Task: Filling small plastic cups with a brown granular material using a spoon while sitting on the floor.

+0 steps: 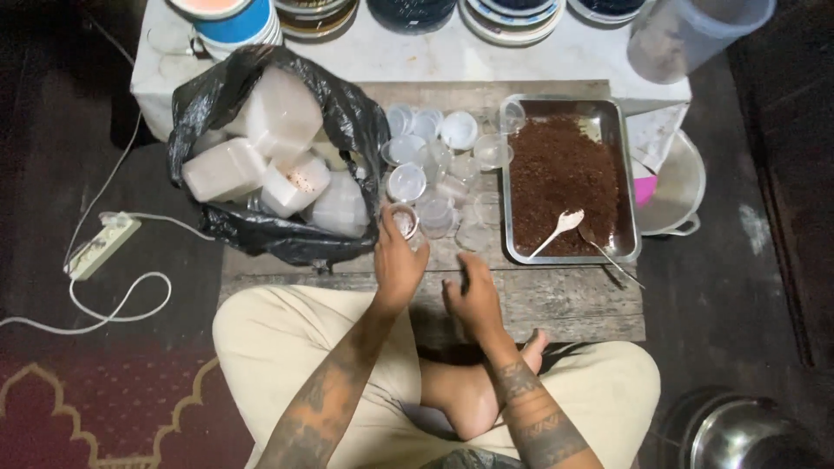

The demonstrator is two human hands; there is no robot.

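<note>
Cups are the worry here. The left hand (395, 260) is holding a small clear cup (405, 221) at the near edge of the cluster, fingers closed around it, and it looks to have something reddish-brown inside. It is sitting just right of the black bag (261, 230) and left of the tray (618, 174). The right hand (473, 295) is resting on the wooden surface (556, 300) nearer the body; its grip is loosely curled, and I cannot tell whether anything is in it.

The empty cups (434, 156) are crowding together, some overlapping or tipped, so a careless reach is likely to be knocking several over or sending them off the near edge. They look light and thin, so a tight squeeze could be buckling the held one and spilling what is in it. The tray is holding dark brown grounds, with a white spoon (560, 227) and a metal spoon (608, 254) lying in it at the near end; the metal handle is sticking out over the rim, and a sleeveless forearm passing by could be flicking it out.

The bag, stuffed with pale lidded containers (282, 113), is bulging toward the cups. Far off, stacked plates (508, 16) and a plastic jug (686, 35) are standing; a power strip (102, 246) is lying on the floor at left.
</note>
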